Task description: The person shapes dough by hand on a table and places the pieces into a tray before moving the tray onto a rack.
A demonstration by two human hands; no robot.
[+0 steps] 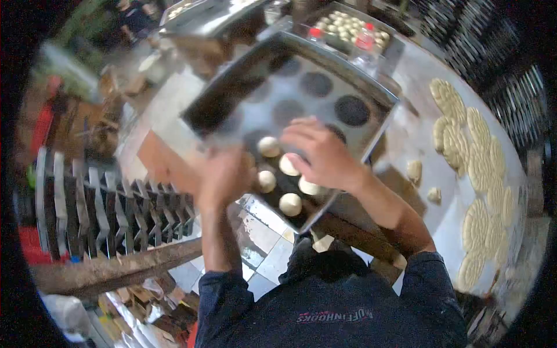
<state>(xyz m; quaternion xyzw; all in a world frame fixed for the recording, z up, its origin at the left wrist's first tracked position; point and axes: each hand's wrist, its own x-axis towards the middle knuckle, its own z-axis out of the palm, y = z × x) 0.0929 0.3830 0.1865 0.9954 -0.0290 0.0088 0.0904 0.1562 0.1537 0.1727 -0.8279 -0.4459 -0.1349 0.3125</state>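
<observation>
A deep metal baking tray (380,124) with dark round marks on its bottom lies tilted in front of me. Several pale dough balls sit in its near corner, among them one dough ball (290,204) closest to me and another dough ball (268,146) between my hands. My right hand (322,153) is bent over this group, its fingers curled and its thumb against a dough ball (288,165). At the tray's left side, my left hand (225,174) is smeared by motion. Its fingers, and anything in them, cannot be made out.
On the table (406,226) to the right lie flattened, ridged dough pieces (478,151) and two small dough lumps. Beyond the tray stand red-capped bottles (364,43) and another tray with many dough balls (342,26). A rack of metal trays (104,203) stands at left.
</observation>
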